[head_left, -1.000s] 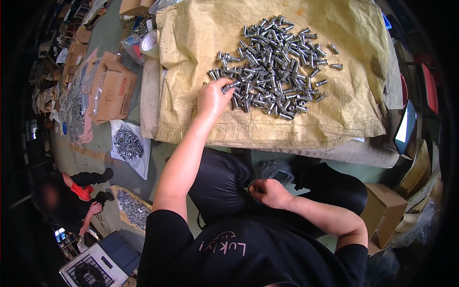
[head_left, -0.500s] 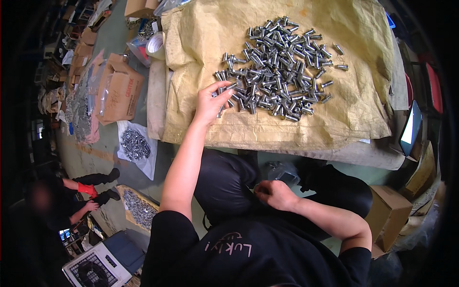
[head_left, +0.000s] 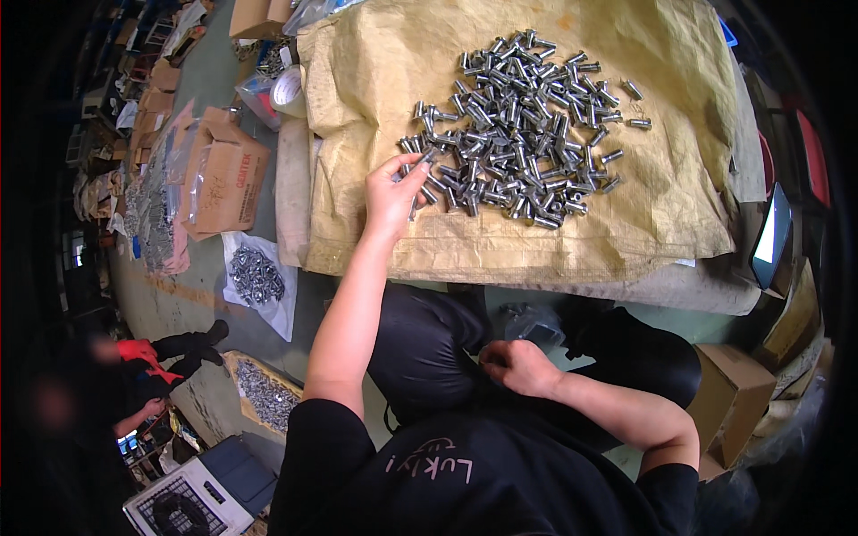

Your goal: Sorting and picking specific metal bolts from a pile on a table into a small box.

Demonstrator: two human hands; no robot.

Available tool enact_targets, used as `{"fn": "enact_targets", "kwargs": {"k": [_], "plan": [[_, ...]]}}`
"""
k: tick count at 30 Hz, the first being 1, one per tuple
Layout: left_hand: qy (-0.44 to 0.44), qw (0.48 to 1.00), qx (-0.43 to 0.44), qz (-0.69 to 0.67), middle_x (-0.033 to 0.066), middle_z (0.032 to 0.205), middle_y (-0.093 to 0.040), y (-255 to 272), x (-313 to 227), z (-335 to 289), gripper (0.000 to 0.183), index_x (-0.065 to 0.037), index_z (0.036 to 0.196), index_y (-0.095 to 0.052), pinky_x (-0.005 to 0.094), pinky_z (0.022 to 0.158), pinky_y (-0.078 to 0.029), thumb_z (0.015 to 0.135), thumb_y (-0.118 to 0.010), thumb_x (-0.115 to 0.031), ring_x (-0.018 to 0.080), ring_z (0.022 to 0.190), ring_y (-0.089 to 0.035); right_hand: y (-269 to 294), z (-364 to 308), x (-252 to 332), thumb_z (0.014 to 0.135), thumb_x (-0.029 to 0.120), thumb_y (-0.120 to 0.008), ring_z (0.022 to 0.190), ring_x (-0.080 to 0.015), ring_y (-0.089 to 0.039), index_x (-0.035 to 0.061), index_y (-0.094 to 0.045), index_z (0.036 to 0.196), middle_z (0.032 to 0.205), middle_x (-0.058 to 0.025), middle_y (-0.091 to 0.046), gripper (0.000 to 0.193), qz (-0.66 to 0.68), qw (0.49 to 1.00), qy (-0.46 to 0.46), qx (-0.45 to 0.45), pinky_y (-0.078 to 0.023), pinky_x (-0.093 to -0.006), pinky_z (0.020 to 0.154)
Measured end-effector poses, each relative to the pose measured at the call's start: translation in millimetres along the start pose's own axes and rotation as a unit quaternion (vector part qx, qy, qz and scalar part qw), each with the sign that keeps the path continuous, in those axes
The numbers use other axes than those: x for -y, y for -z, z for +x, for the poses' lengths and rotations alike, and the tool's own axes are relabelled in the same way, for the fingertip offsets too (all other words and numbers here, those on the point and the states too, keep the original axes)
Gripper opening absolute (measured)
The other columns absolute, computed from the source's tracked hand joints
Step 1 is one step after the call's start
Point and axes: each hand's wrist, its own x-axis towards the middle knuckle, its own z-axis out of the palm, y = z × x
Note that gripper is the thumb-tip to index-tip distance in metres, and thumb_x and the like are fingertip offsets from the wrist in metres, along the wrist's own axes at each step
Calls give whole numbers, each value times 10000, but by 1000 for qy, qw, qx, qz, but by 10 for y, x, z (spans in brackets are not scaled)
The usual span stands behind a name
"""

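A wide pile of shiny metal bolts (head_left: 527,125) lies on a crinkled tan woven sheet (head_left: 661,205). At the pile's near left edge, my left hand (head_left: 391,198) pinches a bolt (head_left: 429,157) between thumb and fingers. Other loose bolts lie right beside and partly behind those fingers. My right hand (head_left: 525,368) rests over my lap, below the sheet's front edge, with its fingers curled inward. Whatever those fingers may hold is hidden.
Left of the sheet are a roll of tape (head_left: 288,89), an open cardboard box (head_left: 228,174) and a white bag of metal parts (head_left: 257,277). Another person (head_left: 116,384) sits at lower left. A tablet-like screen (head_left: 770,237) and a carton (head_left: 733,393) stand to the right.
My left hand has shifted slightly left, and the bolt in its fingertips now tilts up more. My right hand stays at my lap. The other person's arms have moved.
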Motion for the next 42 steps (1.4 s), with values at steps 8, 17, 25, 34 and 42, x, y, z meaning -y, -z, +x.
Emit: {"fn": "enact_targets", "kwargs": {"k": [8, 17, 25, 34, 42], "plan": [[-147, 885, 29, 441, 129, 679, -626, -410, -87, -72, 252, -57, 778, -646, 356, 585, -478, 680, -747, -266, 265, 614, -608, -9, 7, 18, 776, 198, -565, 788, -321, -611, 41, -612, 916, 796, -149, -638, 215, -8, 1000, -15, 0, -480, -387, 723], [-238, 864, -15, 443, 146, 714, -639, -601, -86, -31, 203, -28, 784, -637, 348, 596, -498, 689, -722, -186, 277, 647, -629, -17, -13, 2, 778, 183, -575, 773, -309, -612, 32, -604, 902, 790, -145, -633, 198, -4, 1000, -8, -4, -479, -373, 709], [-344, 879, -50, 327, 117, 744, -622, -545, -302, -226, 187, -26, 757, -588, 353, 604, -482, 653, -728, -95, 285, 682, -611, 11, -4, 27, 786, 204, -574, 774, -319, -608, 27, -600, 918, 810, -156, -630, 222, -20, 1000, -11, -6, -478, -377, 697], [-319, 902, 10, 291, 62, 705, -621, -481, -267, -230, 160, -19, 763, -604, 294, 561, -466, 682, -726, -84, 184, 621, -601, -7, 7, 32, 781, 213, -552, 801, -325, -611, 47, -624, 912, 803, -154, -642, 223, -28, 999, -17, -10, -486, -393, 734], [-83, 987, 136, -21, 0, 636, -581, -400, -340, -278, 129, -29, 883, -603, 147, 369, -336, 784, -676, -69, 21, 488, -510, 0, 16, 31, 782, 214, -551, 808, -327, -610, 48, -627, 912, 814, -161, -641, 224, -29, 999, -17, -10, -484, -391, 748]]}}
